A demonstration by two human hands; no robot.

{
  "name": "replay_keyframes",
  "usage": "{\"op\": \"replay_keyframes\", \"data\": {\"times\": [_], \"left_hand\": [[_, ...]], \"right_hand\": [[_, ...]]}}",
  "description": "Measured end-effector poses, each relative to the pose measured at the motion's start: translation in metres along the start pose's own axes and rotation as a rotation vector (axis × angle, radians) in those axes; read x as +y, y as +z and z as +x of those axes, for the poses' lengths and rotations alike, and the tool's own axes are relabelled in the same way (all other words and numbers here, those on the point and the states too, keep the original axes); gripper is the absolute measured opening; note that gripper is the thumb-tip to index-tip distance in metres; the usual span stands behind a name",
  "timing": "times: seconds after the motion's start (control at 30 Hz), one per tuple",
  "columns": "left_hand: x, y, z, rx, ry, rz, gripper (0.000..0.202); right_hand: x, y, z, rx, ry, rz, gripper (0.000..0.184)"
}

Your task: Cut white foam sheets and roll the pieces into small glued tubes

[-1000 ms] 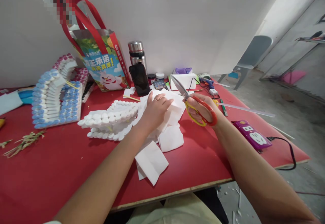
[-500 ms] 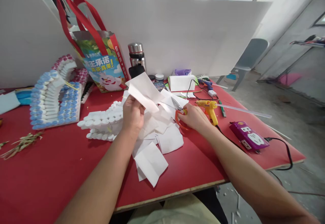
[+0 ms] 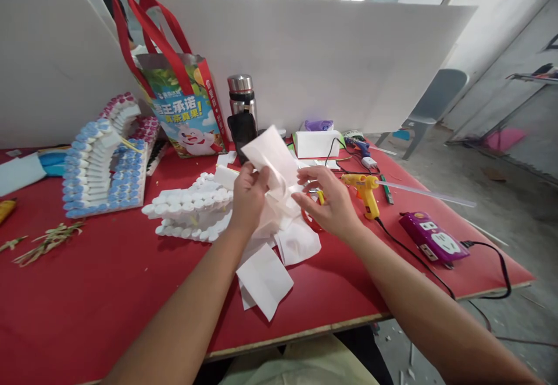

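Note:
My left hand [image 3: 247, 198] pinches a white paper sheet [image 3: 274, 155] and holds it up above a pile of white paper pieces [image 3: 270, 268] on the red table [image 3: 108, 292]. My right hand [image 3: 331, 202] reaches toward the same sheet with its fingers spread, touching its right side. The scissors [image 3: 314, 196] with yellow and red handles lie on the table under my right hand, mostly hidden. A white model made of rolled paper tubes [image 3: 192, 207] sits just left of my left hand.
A yellow glue gun [image 3: 365, 190] and a purple power strip [image 3: 431, 238] lie to the right, with cables. A blue-capped tube model [image 3: 102, 167], a printed shopping bag [image 3: 183, 109], a steel flask [image 3: 242, 100] and a white box [image 3: 316, 143] stand behind. White boards [image 3: 326, 59] wall the back.
My right hand set the scissors down on the table and moved to the sheet. My left hand lifted a paper sheet from the pile and holds it higher.

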State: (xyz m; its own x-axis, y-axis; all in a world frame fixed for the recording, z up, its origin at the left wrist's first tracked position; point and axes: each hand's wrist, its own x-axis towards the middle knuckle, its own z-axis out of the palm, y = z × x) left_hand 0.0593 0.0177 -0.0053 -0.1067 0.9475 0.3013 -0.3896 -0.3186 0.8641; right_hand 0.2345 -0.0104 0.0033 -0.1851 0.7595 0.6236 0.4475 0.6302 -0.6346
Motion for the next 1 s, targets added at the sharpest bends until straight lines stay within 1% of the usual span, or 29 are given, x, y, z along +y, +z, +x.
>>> {"op": "replay_keyframes", "data": {"times": [0.07,0.13,0.17,0.23,0.3,0.33,0.4,0.5,0.53,0.6,0.67,0.73,0.77,0.83,0.9,1.0], "left_hand": [[0.003,0.007,-0.010,-0.177,-0.012,0.154,0.025],[0.007,0.011,-0.016,-0.294,-0.020,0.210,0.026],[0.008,0.011,-0.018,-0.321,-0.029,0.198,0.027],[0.010,0.008,-0.016,-0.309,-0.040,0.135,0.029],[0.009,0.002,-0.009,-0.244,-0.052,0.065,0.030],[0.009,-0.002,-0.005,-0.215,-0.076,0.032,0.032],[0.007,-0.008,0.001,-0.203,-0.186,-0.041,0.041],[0.006,-0.012,0.003,-0.275,-0.376,-0.112,0.057],[0.007,-0.012,0.002,-0.305,-0.417,-0.116,0.057],[0.007,-0.013,-0.001,-0.341,-0.453,-0.100,0.048],[0.008,-0.013,-0.003,-0.320,-0.432,-0.075,0.039],[0.009,-0.014,-0.003,-0.262,-0.384,-0.052,0.034],[0.010,-0.015,-0.002,-0.232,-0.360,-0.037,0.033],[0.009,-0.018,0.000,-0.198,-0.326,-0.003,0.033],[0.009,-0.021,0.003,-0.190,-0.307,0.030,0.033],[0.008,-0.025,0.005,-0.195,-0.284,0.054,0.034]], "right_hand": [[-0.002,0.006,-0.001,-0.037,0.060,0.143,0.044],[-0.001,0.007,-0.001,-0.024,0.175,0.228,0.035],[0.002,0.006,0.000,0.005,0.233,0.291,0.029],[0.007,0.000,0.004,0.081,0.340,0.497,0.023],[0.011,-0.009,0.008,0.121,0.447,0.746,0.022],[0.012,-0.014,0.010,0.117,0.504,0.849,0.023],[0.012,-0.020,0.012,0.059,0.615,0.960,0.024],[0.009,-0.021,0.011,-0.034,0.723,0.970,0.028],[0.008,-0.019,0.010,-0.055,0.741,0.965,0.029],[0.007,-0.015,0.009,-0.064,0.742,0.967,0.031],[0.007,-0.014,0.010,-0.022,0.720,0.947,0.035],[0.010,-0.015,0.010,0.027,0.710,0.890,0.037],[0.012,-0.016,0.010,0.029,0.704,0.861,0.037],[0.018,-0.020,0.010,-0.011,0.677,0.837,0.038],[0.023,-0.024,0.010,-0.056,0.641,0.839,0.038],[0.028,-0.029,0.011,-0.038,0.637,0.818,0.037]]}}
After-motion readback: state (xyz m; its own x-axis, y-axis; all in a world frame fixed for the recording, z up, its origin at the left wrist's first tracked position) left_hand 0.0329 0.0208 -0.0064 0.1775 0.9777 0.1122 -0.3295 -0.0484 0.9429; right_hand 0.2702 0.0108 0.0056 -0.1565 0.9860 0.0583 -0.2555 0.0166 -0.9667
